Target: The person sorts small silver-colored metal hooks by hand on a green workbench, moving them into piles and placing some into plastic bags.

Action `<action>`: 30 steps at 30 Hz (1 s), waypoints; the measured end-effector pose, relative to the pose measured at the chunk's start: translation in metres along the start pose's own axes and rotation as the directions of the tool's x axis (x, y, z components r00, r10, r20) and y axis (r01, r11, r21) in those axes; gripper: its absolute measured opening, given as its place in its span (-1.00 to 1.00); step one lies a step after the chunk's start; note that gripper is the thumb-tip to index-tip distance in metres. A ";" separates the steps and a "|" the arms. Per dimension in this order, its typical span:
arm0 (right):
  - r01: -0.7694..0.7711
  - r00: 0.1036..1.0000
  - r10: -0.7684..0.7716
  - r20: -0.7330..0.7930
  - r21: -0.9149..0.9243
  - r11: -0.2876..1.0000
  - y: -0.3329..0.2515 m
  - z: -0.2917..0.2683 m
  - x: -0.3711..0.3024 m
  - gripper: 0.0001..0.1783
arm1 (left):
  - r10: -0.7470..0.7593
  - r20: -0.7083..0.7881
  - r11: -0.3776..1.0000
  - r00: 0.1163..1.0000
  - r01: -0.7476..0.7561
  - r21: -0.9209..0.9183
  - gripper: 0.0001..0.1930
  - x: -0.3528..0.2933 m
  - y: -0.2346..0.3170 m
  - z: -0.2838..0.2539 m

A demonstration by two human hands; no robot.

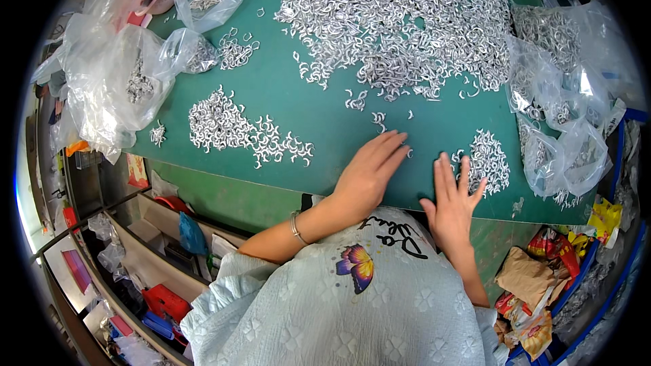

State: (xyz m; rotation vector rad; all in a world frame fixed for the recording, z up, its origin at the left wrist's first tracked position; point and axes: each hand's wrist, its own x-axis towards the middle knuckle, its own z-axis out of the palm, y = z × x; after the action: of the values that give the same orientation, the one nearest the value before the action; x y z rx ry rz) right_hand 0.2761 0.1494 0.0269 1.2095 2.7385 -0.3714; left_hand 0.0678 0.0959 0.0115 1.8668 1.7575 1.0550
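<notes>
Several loose metal pieces (pixel 379 120) lie just beyond the fingertips of the left hand (pixel 365 175); whether its outstretched fingers pinch anything, I cannot tell. The right hand (pixel 450 211), fingers spread and released, meets the left edge of a small pile (pixel 491 163).

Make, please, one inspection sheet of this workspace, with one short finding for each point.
Surface: green table, mostly covered at its far side.
Work pieces: small silvery curved pieces in a large pile, a left pile and a small right pile.
Clutter: clear plastic bags at both sides, several holding pieces.
Hands: left hand palm down near loose pieces, its grip hidden; right hand spread beside the small right pile.
Cables: nothing seen.
Surroundings: crumpled brown paper and wrappers lower right.
</notes>
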 end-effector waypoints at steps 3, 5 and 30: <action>-0.066 0.995 0.065 -0.072 -0.021 0.998 0.007 -0.007 0.008 -0.20 | 0.091 0.115 0.988 0.989 -0.105 0.116 -0.55 0.012 0.008 0.003; -0.129 0.984 0.123 -0.131 -0.042 0.991 0.009 -0.011 0.014 -0.26 | 0.075 0.136 0.990 0.988 -0.091 0.111 -0.54 0.005 0.005 0.006; 0.326 0.942 -0.333 0.041 0.125 0.937 -0.035 -0.015 0.049 -0.25 | -0.092 -0.121 0.994 0.988 0.084 -0.075 -0.72 -0.039 -0.014 -0.011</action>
State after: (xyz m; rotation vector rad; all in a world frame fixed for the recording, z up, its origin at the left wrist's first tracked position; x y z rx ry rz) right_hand 0.2168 0.1655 0.0370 0.7381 2.8989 -0.6006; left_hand 0.0521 0.0583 -0.0017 1.6986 1.8286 1.2056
